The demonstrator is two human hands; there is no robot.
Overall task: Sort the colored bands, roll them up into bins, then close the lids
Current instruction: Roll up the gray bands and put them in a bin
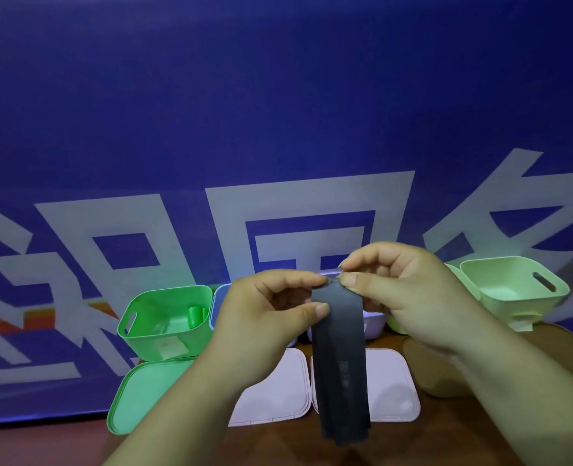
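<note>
Pinching the dark band at its top end: left hand, right hand, equally close | long axis hangs straight down, over pale lids | rolling likely starts there.

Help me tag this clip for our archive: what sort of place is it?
Likely a staged recording or demo set-up, not a home: a blue printed banner with large white characters as backdrop, a brown table, and pastel bins lined up with lids off.
</note>
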